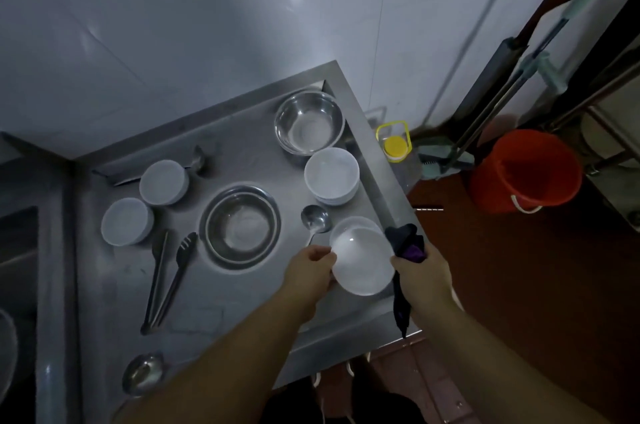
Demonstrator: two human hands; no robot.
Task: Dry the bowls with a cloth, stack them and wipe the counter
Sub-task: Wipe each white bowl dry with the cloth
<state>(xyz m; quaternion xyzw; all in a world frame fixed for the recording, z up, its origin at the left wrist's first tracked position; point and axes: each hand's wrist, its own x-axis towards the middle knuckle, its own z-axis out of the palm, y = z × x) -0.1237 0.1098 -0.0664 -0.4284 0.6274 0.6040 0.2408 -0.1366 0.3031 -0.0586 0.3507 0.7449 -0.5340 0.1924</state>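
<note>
My left hand (310,271) grips the left rim of a white bowl (360,255) held just above the steel counter (225,302) near its right edge. My right hand (420,276) clutches a dark purple cloth (405,243) against the bowl's right rim, with a tail of the cloth hanging down below the hand. A stack of white bowls (331,175) stands upright behind it. Two more white bowls (163,182) (126,221) sit upside down at the counter's left.
A steel bowl (309,121) sits at the back right, a steel dish (240,226) in the middle. A ladle (314,220), black tongs (169,280) and another ladle (142,373) lie on the counter. A red bucket (526,171) and a yellow-capped jug (394,143) stand on the floor.
</note>
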